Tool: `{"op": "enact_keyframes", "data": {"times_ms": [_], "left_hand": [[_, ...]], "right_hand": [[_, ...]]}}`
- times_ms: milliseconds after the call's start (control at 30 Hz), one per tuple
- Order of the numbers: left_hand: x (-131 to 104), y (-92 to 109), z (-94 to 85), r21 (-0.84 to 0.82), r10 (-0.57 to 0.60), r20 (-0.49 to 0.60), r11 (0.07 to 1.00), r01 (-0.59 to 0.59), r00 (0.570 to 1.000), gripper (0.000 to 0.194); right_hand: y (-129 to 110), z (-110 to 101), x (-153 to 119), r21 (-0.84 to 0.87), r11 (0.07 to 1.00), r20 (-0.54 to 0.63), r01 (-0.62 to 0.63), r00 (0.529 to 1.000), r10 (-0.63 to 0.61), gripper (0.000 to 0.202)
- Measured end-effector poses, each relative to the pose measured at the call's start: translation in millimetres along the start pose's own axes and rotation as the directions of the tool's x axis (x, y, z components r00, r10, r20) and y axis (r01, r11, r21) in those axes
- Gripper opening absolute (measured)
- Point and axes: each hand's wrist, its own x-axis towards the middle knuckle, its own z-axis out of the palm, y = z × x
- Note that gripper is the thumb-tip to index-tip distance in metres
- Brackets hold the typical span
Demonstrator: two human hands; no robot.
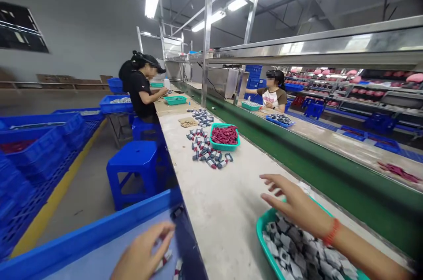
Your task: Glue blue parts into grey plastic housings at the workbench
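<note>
My right hand (291, 203), with a red band on its wrist, reaches over the near green basket (261, 231). Its fingers are spread and hold nothing. Small grey and white blocky parts (297, 249) fill that basket. At the lower left, my left hand (145, 249) hangs over a large blue bin (99, 245), slightly blurred. A gap shows between its thumb and curved fingers, and I see nothing gripped there. Beneath its fingertips lie several small grey-and-red parts (168, 255) in the bin. Farther along the table, assembled grey, white and red pieces (206, 152) lie scattered.
A green basket of dark red parts (224, 134) stands mid-table (211, 200). The green conveyor belt (307, 170) runs along the right. A blue stool (132, 161) and stacked blue crates (33, 139) are at left. One co-worker (143, 90) works ahead, another (274, 93) across the belt.
</note>
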Motion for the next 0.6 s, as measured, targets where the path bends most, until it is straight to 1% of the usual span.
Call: {"op": "enact_keyframes", "data": {"times_ms": [67, 100, 133, 167, 233, 267, 300, 333, 400, 500, 600], "left_hand": [[62, 24, -21.8, 0.0, 0.097, -0.076, 0.995, -0.097, 0.992, 0.035], [95, 32, -27.9, 0.006, 0.142, -0.086, 0.99, -0.142, 0.986, 0.047], [129, 37, -30.5, 0.021, 0.174, -0.082, 0.985, -0.173, 0.981, 0.066], [161, 39, -30.3, 0.04, 0.191, -0.066, 0.981, -0.189, 0.979, 0.074], [216, 35, -23.9, 0.083, 0.194, -0.007, 0.978, -0.193, 0.981, 0.065], [236, 32, -19.3, 0.105, 0.196, 0.026, 0.975, -0.197, 0.98, 0.061], [251, 27, -14.7, 0.125, 0.201, 0.06, 0.97, -0.207, 0.978, 0.058], [261, 23, -10.4, 0.143, 0.214, 0.092, 0.964, -0.225, 0.973, 0.057], [268, 16, -3.9, 0.168, 0.254, 0.141, 0.946, -0.276, 0.957, 0.056], [263, 7, -0.1, 0.178, 0.328, 0.157, 0.918, -0.354, 0.931, 0.055], [255, 1, 0.2, 0.165, 0.388, 0.128, 0.899, -0.405, 0.913, 0.055]], "right_hand": [[-11, 16, 51, -0.029, 0.999, 0.074, 0.02, 0.997, -0.018, 0.06], [-14, 26, 77, -0.046, 0.999, 0.092, 0.006, 0.996, -0.002, 0.066], [-16, 35, 101, -0.066, 0.998, 0.1, -0.015, 0.995, 0.022, 0.067], [-18, 45, 123, -0.085, 0.996, 0.099, -0.039, 0.994, 0.047, 0.064], [-18, 62, 161, -0.114, 0.991, 0.084, -0.075, 0.993, 0.084, 0.056], [-16, 68, 176, -0.122, 0.989, 0.079, -0.082, 0.993, 0.092, 0.053], [-14, 73, 188, -0.127, 0.988, 0.078, -0.083, 0.993, 0.094, 0.052], [-10, 77, 197, -0.13, 0.988, 0.082, -0.081, 0.992, 0.092, 0.05], [-1, 79, 208, -0.129, 0.989, 0.103, -0.071, 0.991, 0.084, 0.043], [19, 72, 208, -0.126, 0.989, 0.133, -0.081, 0.986, 0.098, 0.031], [39, 59, 200, -0.138, 0.98, 0.107, -0.142, 0.982, 0.157, 0.027]]}}
